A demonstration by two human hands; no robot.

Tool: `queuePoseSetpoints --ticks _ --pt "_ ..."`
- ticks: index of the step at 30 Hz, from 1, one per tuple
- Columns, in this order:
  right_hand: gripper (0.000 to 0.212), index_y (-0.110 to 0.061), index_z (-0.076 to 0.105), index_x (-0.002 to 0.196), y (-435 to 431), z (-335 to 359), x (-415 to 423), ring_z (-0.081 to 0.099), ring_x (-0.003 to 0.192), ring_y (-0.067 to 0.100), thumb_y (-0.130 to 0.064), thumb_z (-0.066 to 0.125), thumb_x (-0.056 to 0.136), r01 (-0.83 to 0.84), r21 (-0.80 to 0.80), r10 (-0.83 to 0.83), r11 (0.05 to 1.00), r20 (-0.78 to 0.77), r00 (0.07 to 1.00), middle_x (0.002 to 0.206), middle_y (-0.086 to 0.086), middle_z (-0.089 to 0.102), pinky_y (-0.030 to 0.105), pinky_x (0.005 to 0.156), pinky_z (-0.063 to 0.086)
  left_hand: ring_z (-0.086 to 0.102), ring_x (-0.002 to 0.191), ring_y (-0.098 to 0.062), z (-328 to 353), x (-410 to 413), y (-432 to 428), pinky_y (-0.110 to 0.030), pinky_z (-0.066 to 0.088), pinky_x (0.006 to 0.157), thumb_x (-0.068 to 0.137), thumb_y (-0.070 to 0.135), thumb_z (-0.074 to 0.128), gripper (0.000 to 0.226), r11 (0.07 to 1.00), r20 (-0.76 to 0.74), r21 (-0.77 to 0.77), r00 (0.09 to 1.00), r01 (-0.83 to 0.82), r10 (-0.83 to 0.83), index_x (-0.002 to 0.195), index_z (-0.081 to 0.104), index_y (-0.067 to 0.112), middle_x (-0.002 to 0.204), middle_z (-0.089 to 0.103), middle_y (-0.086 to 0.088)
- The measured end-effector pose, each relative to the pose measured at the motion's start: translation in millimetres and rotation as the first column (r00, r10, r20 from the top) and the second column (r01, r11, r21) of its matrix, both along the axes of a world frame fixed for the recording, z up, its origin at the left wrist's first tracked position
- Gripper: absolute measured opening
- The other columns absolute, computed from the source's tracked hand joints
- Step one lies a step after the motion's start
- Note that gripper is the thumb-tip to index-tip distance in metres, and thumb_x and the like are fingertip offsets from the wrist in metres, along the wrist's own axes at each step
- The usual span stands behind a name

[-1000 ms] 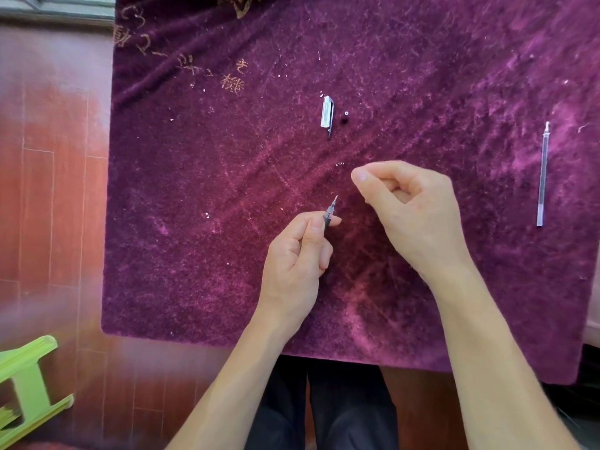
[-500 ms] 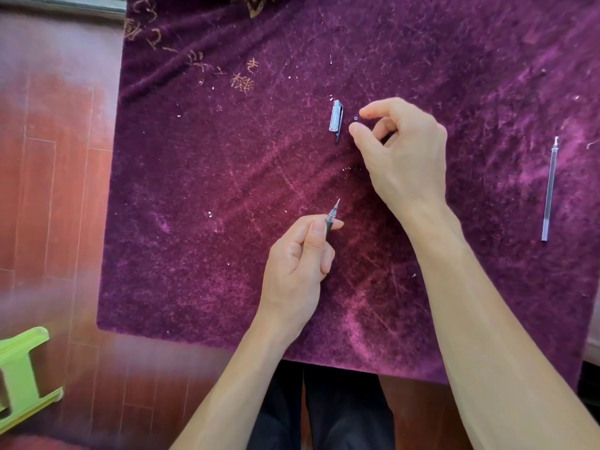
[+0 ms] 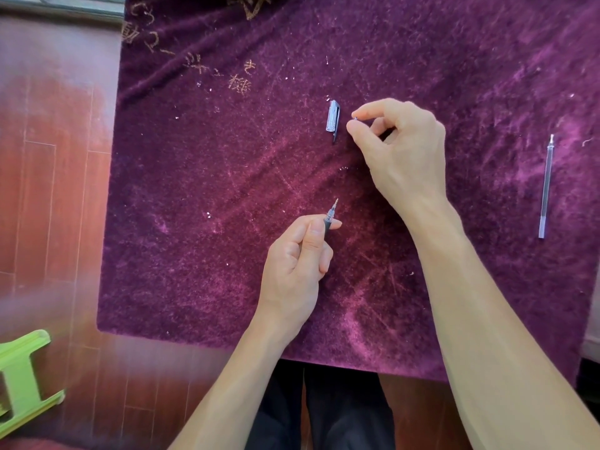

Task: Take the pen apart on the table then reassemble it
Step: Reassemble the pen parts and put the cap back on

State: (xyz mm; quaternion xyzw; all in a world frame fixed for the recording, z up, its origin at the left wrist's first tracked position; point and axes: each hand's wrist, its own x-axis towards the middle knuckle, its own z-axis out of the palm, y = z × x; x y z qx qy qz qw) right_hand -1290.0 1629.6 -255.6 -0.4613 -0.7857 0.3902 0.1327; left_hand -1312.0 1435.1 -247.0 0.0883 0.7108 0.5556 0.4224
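Note:
My left hand [image 3: 297, 267] grips the pen's front section [image 3: 330, 217], a dark grip with a clear cone and metal tip that points up and away. My right hand [image 3: 401, 151] is farther back, thumb and forefinger pinched on a tiny dark end piece [image 3: 355, 118]. The clear pen cap [image 3: 333, 120] with a dark clip lies on the cloth just left of those fingertips. A long clear refill tube [image 3: 546, 186] lies alone at the far right of the purple velvet cloth [image 3: 227, 190].
The cloth's front edge runs near my body, with dark trouser legs [image 3: 328, 410] below it. Red-brown wooden flooring [image 3: 48, 190] is at the left, and a lime-green plastic stool [image 3: 22, 375] stands at the lower left. Gold lettering [image 3: 240, 82] marks the cloth's far left.
My right hand moved from the middle of the cloth up to the small dark piece beside the cap and pinched it. My left hand kept its hold and stayed in place.

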Motion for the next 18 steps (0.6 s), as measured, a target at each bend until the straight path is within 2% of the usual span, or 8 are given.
queuePoseSetpoints --ticks 3,5,6,8,11,15,18 --pt "0.01 -0.028 0.082 0.101 -8.9 5.5 17.7 0.059 0.06 -0.005 -0.03 0.074 0.096 0.093 -0.181 -0.114 0.979 -0.111 0.987 0.082 -0.017 0.074 0.012 0.067 0.051 0.036 0.051 -0.006 0.8 -0.6 -0.1 -0.019 0.032 0.046 0.111 0.031 0.042 0.031 1.0 0.0 -0.006 1.0 0.009 -0.009 0.108 0.073 0.024 0.057 0.048 0.008" --pt "0.011 -0.026 0.084 0.102 -21.7 9.6 33.9 0.06 0.061 -0.005 -0.028 0.074 0.097 0.121 -0.381 -0.201 0.917 -0.178 0.963 0.075 -0.017 0.075 0.014 0.055 0.049 0.036 0.052 -0.007 1.2 -0.9 -0.4 -0.02 0.032 0.046 0.111 0.031 0.043 0.031 1.0 0.004 -0.003 1.0 0.013 -0.013 0.108 0.072 0.024 0.057 0.048 0.008" --pt "0.011 -0.027 0.084 0.102 -29.7 11.7 41.6 0.057 0.06 -0.002 -0.03 0.074 0.097 0.117 -0.481 -0.237 0.869 -0.195 0.952 0.075 -0.006 0.076 0.014 0.049 0.044 0.036 0.051 -0.008 1.3 -1.1 -0.6 -0.02 0.032 0.045 0.111 0.031 0.043 0.031 1.0 0.002 -0.003 1.0 0.018 -0.018 0.108 0.072 0.024 0.057 0.048 0.008" --pt "0.012 -0.031 0.085 0.102 -44.7 14.1 54.4 0.055 0.065 0.007 -0.033 0.075 0.096 0.083 -0.622 -0.267 0.778 -0.208 0.941 0.091 0.015 0.077 0.018 0.048 0.039 0.037 0.051 -0.009 1.4 -1.5 -0.9 -0.021 0.032 0.045 0.111 0.032 0.043 0.03 1.0 -0.006 -0.006 1.0 0.029 -0.029 0.108 0.072 0.024 0.057 0.048 0.008" --pt "0.011 -0.033 0.084 0.102 -60.0 13.6 66.7 0.059 0.067 0.005 -0.032 0.074 0.099 0.035 -0.696 -0.262 0.717 -0.223 0.939 0.101 0.016 0.079 0.016 0.053 0.044 0.038 0.05 -0.006 0.4 -1.8 -1.1 -0.019 0.033 0.046 0.111 0.032 0.044 0.03 0.999 -0.013 0.001 0.999 0.033 -0.033 0.109 0.072 0.023 0.056 0.048 0.008" --pt "0.013 -0.033 0.085 0.104 -67.0 13.2 69.4 0.061 0.066 0.003 -0.029 0.072 0.102 0.02 -0.719 -0.269 0.695 -0.234 0.934 0.099 0.02 0.078 0.016 0.058 0.046 0.039 0.05 -0.006 -1.4 -1.8 -2.2 -0.019 0.033 0.046 0.111 0.034 0.044 0.03 0.999 -0.017 0.006 0.998 0.053 -0.053 0.109 0.072 0.023 0.057 0.048 0.009" --pt "0.014 -0.03 0.085 0.102 -67.1 15.2 66.2 0.059 0.062 0.001 -0.024 0.072 0.103 0.005 -0.746 -0.307 0.666 -0.268 0.913 0.095 0.004 0.083 0.012 0.057 0.047 0.04 0.051 -0.006 -2.6 -2.2 -2.7 -0.019 0.034 0.047 0.11 0.036 0.044 0.031 0.998 -0.026 0.008 0.997 0.066 -0.066 0.109 0.072 0.024 0.058 0.049 0.009"
